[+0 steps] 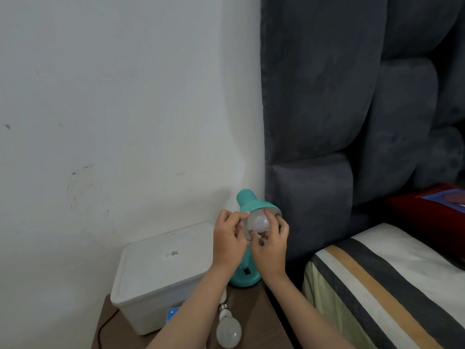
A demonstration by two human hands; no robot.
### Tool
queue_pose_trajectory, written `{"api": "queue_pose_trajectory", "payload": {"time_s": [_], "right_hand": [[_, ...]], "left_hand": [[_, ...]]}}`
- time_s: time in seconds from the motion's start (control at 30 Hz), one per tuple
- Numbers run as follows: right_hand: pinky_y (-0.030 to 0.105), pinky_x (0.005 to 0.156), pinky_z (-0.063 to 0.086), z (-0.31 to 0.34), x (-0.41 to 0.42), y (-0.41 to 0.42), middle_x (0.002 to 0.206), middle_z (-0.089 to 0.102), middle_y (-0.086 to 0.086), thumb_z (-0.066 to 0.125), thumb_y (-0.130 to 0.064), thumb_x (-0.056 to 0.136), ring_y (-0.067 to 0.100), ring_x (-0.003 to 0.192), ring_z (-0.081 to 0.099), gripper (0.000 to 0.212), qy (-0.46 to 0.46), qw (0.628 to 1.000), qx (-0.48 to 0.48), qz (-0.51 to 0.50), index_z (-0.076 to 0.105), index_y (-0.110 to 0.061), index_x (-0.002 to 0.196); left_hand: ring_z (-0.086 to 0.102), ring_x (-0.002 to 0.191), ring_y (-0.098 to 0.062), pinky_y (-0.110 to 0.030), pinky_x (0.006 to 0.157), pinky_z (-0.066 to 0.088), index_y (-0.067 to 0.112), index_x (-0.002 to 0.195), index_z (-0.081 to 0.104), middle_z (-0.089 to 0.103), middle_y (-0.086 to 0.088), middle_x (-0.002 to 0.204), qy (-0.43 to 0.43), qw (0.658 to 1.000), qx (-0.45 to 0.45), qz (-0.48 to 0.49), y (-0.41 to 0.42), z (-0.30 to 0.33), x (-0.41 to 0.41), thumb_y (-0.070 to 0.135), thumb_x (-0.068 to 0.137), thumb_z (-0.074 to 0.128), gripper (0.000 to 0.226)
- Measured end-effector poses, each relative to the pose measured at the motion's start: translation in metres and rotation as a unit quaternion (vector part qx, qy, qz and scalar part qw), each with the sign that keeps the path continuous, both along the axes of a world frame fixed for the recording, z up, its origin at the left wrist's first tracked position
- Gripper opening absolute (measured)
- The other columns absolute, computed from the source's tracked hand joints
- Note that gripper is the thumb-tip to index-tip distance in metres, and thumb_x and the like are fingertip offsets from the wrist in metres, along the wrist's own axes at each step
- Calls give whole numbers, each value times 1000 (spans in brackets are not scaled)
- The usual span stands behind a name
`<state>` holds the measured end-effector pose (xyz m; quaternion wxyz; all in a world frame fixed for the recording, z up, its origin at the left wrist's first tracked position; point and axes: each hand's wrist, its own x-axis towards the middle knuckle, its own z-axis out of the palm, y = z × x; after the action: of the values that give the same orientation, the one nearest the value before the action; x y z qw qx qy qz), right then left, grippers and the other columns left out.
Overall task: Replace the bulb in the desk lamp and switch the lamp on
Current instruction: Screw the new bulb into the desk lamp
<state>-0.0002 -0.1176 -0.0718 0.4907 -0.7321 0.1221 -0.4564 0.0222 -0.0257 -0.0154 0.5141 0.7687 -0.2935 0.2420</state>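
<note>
The headboard [327, 102] fills the upper right of the frame; the bed [392, 280] lies lower right. A box [161, 275] sits on the desk [254, 313], lower centre. The lamp [247, 202] stands just right of the box. The left hand [227, 241] pinches the shade rim. The right hand [270, 246] has its fingers closed around the bulb [258, 221] in the shade. A spare bulb [228, 331] lies on the desk at bottom centre.

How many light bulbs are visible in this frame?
2. One bulb sits in the lamp shade, held by the right hand. A spare bulb lies on the table. The closed box could hide more.
</note>
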Motion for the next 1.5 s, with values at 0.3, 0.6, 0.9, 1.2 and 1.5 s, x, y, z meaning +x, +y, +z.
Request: {"api": "queue_pose_trajectory", "payload": {"time_s": [0.3, 0.6, 0.9, 1.2, 1.5], "right_hand": [[34, 78, 58, 6, -1, 0, 117, 53, 8, 73, -28, 80, 21, 97, 61, 54, 15, 998, 57, -10, 46, -14, 125], [36, 73, 59, 5, -1, 0, 113, 59, 11, 70, -37, 81, 20, 93, 64, 54, 25, 998, 56, -15, 47, -16, 125], [7, 68, 51, 8, -4, 3, 112, 56, 11, 72, -25, 81, 10, 85, 61, 48, 8, 999, 46, -14, 50, -14, 122], [20, 73, 57, 6, -2, 3, 118, 48, 10, 74, -11, 78, 18, 93, 61, 54, 12, 1000, 28, 0, 48, -14, 126], [18, 82, 47, 11, -3, 1, 124, 44, 6, 76, -19, 76, 13, 105, 52, 65, 15, 1000, 10, -16, 42, -8, 130]], "left_hand": [[56, 71, -18, -35, 62, 52, 16, 93, 67, 49, -3, 82, 3, 1000, 0, 0, 1, 0, 0, -12, 79, 52, 35], [55, 71, -14, -32, 61, 52, 14, 95, 67, 48, -2, 83, -2, 1000, 1, 2, 1, 0, -1, -11, 80, 54, 32], [56, 72, -13, -32, 62, 52, 14, 94, 67, 48, -2, 83, 5, 1000, 0, 1, 1, -1, 0, -11, 80, 54, 32], [56, 72, -14, -33, 63, 52, 16, 93, 67, 49, -2, 83, 9, 1000, -2, 0, 0, 0, 1, -12, 78, 54, 34], [55, 72, -14, -34, 64, 53, 17, 94, 67, 49, -3, 84, 11, 1000, -9, -5, -1, -1, -1, -13, 78, 55, 36]]}}
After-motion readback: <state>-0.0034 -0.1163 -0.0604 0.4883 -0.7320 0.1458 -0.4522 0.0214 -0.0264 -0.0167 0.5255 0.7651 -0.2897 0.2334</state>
